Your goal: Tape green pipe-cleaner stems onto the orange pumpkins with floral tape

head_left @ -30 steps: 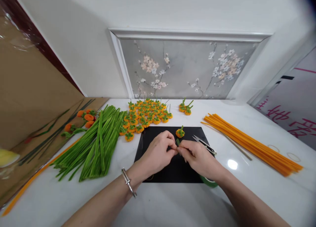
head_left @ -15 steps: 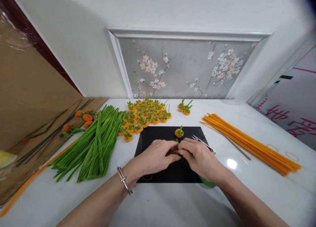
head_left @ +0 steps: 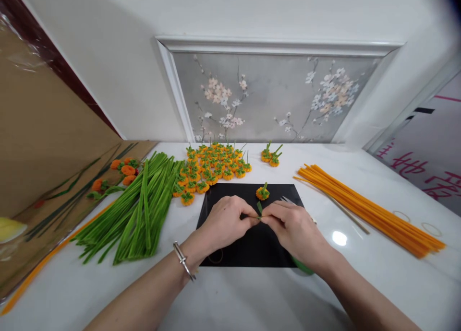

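Strip (head_left: 260, 207), green & short, held over black mat (head_left: 248, 254), approx. ctr. L hand (head_left: 228, 220): thumb & index pinch strip's lower part; other fingers curled. R hand (head_left: 297, 228): thumb & index pinch same strip, tips adj. to L tips; its other fingers bent, partly hidden, so exact pose can't be told. Bracelet (head_left: 183, 260), metal, on L wrist. Beyond strip, on mat: one orange flower (head_left: 262, 193) w/ green stub pointing up. Scissors (head_left: 288, 200), tips visible nr. mat's R edge, rest mostly behind R hand. Green round item (head_left: 303, 266), mostly hidden below R hand. L of mat, on white table (head_left: 234, 297): bundle of green stems (head_left: 144, 211). Btwn bundle & wall: flower cluster (head_left: 216, 160), orange w/ green tops; flower pair (head_left: 270, 157) to its R. Far R: orange stems (head_left: 367, 208), bundled, w/ thin stick (head_left: 351, 217) alongside.
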Action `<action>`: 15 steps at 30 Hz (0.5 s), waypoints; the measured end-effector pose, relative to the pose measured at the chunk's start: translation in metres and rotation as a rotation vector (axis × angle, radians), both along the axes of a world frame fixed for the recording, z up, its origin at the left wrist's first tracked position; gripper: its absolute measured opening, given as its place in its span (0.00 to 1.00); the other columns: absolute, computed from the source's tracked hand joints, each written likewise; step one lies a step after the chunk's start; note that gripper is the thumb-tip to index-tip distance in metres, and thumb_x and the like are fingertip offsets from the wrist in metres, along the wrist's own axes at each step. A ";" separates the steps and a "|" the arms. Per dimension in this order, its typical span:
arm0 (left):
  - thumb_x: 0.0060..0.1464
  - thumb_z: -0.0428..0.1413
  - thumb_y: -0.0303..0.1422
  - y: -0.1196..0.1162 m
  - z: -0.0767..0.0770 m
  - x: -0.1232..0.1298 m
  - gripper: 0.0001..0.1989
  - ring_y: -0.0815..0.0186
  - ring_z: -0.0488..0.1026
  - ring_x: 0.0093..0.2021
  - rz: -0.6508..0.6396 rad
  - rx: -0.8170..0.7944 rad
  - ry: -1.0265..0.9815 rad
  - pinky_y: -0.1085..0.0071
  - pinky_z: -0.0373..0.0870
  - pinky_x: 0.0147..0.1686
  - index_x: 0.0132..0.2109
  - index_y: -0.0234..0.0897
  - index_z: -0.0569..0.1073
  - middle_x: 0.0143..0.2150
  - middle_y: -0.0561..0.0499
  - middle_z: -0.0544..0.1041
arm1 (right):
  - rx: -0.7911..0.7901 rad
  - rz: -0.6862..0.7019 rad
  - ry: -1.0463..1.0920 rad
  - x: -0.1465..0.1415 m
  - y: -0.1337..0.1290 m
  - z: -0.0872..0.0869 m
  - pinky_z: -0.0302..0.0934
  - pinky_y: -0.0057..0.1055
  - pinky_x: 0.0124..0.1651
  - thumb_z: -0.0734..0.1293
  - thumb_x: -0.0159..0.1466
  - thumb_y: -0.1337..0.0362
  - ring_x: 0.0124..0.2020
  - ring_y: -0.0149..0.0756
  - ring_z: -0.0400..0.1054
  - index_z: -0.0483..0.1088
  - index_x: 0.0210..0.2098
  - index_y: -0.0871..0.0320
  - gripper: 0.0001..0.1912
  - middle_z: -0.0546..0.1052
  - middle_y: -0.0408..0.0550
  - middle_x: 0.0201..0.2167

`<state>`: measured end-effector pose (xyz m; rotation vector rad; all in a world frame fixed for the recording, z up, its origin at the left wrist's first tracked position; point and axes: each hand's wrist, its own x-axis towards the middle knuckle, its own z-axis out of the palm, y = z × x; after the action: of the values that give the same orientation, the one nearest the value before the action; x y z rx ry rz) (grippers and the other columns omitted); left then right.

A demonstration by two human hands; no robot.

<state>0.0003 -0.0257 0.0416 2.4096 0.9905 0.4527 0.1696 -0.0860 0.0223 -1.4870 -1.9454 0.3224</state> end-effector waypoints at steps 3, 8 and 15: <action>0.49 0.57 0.29 -0.002 0.000 0.002 0.06 0.64 0.73 0.40 0.062 0.030 -0.037 0.70 0.63 0.42 0.29 0.43 0.79 0.32 0.56 0.80 | -0.004 -0.023 0.059 -0.002 -0.001 0.001 0.57 0.28 0.34 0.64 0.61 0.72 0.30 0.32 0.68 0.70 0.28 0.55 0.08 0.74 0.41 0.27; 0.45 0.61 0.30 -0.003 -0.001 0.002 0.02 0.63 0.72 0.39 0.127 0.018 -0.068 0.69 0.63 0.41 0.28 0.41 0.78 0.32 0.54 0.79 | 0.007 -0.048 0.103 -0.003 -0.001 0.002 0.58 0.28 0.34 0.63 0.60 0.73 0.29 0.32 0.68 0.72 0.28 0.55 0.09 0.75 0.40 0.26; 0.57 0.49 0.33 0.001 0.005 -0.003 0.14 0.71 0.67 0.25 -0.125 -0.270 -0.070 0.76 0.61 0.28 0.30 0.35 0.77 0.23 0.54 0.72 | 0.033 0.014 0.085 0.001 -0.002 0.005 0.60 0.31 0.38 0.62 0.62 0.72 0.31 0.34 0.68 0.73 0.29 0.54 0.11 0.76 0.42 0.28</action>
<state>-0.0032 -0.0242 0.0469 2.1823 0.8092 0.3326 0.1702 -0.0876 0.0272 -1.4169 -1.8862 0.3519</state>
